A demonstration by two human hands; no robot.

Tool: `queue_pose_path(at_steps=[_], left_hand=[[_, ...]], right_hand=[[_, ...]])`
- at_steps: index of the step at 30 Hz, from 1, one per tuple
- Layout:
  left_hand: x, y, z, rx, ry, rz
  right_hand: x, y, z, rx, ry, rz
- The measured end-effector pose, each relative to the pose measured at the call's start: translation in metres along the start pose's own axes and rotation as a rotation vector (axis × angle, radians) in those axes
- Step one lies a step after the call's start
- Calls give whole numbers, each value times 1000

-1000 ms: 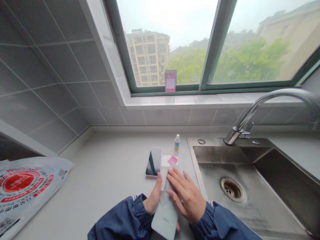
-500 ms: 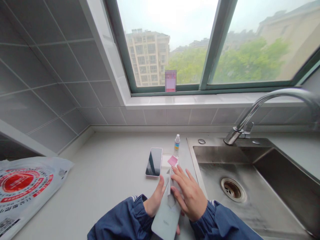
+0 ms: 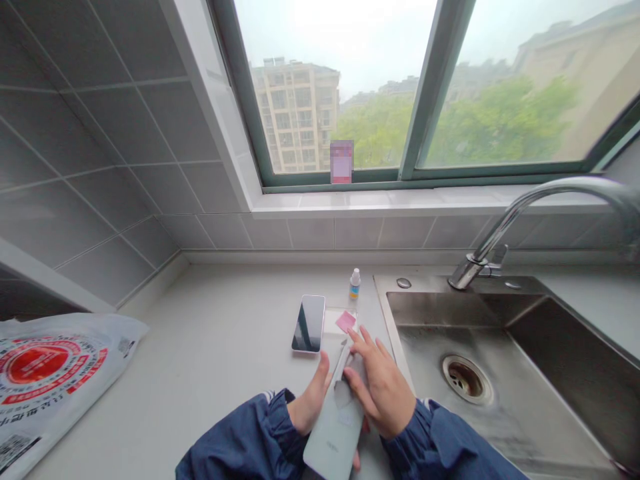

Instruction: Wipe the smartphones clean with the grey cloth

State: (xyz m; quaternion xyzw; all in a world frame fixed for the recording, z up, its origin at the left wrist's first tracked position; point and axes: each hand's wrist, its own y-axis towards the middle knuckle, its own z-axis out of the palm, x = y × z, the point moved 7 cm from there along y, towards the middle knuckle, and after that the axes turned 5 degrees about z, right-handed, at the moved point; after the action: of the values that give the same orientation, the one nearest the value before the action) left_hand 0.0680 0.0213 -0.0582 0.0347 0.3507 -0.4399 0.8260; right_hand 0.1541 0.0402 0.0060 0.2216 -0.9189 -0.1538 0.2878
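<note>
My left hand [image 3: 311,400] is closed around a pale phone [image 3: 333,437], its back facing up, with the thumb along the left edge and fingertips showing past the right edge. My right hand [image 3: 383,387] lies over the phone's upper part, fingers forward and thumb bent, holding a thin greyish-white sheet [image 3: 342,363] against it. The sheet looks creased and partly see-through; what exactly it is cannot be made out. Just beyond the right fingertips is a small pink square [image 3: 345,321] on a clear flat case [image 3: 332,317].
Another phone [image 3: 309,324] lies screen up on the counter [image 3: 225,360]. Behind the pink square stands a small white-capped bottle [image 3: 355,284]. To the right are a steel sink [image 3: 480,340] and a curved tap [image 3: 505,227]. A printed plastic bag [image 3: 65,380] rests at far left.
My right hand has shifted slightly to the right over the phone, and the thin sheet has moved with it. My left hand stays about where it was.
</note>
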Motion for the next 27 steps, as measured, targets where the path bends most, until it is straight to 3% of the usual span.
queue_pose_path(at_steps=[12,27], left_hand=[[-2,0,4,60,-49,18],[-11,0,7,74,-109,93]], right_hand=[[-3,-2,-1,-58,154,131],[-4,-4,0,-117,152,142]])
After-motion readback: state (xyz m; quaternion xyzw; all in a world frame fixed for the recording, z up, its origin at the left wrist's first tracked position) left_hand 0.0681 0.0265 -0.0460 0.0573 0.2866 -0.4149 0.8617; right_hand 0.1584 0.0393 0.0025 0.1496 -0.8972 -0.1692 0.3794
